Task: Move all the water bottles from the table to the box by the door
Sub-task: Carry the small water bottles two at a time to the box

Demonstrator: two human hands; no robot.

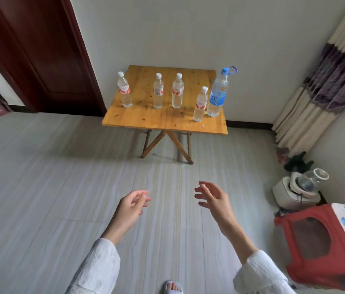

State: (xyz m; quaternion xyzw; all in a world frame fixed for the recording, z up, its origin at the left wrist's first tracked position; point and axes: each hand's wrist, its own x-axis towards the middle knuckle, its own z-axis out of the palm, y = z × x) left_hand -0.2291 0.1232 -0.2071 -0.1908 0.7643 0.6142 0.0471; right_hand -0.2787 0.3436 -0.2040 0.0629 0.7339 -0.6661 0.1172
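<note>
Head view: five water bottles (177, 90) stood upright on desk (137, 117), none moved. Left hand (129, 206) and right hand (214, 198) hovered short of desk, grips loose, empty, likely pre-reach.

White textured sleeves (98, 270); a pale slipper (173, 288) on one foot.

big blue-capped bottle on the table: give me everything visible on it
The large clear plastic water bottle with the blue cap is the tallest of five bottles on the small wooden folding table. It has a blue cap with a blue loop handle to one side and a blue label around its middle. It looks nearly full, stands upright and is capped. It sits near the table's right edge, just behind and right of a smaller white-capped bottle; whether they touch is unclear. Neither hand is near it.
</note>
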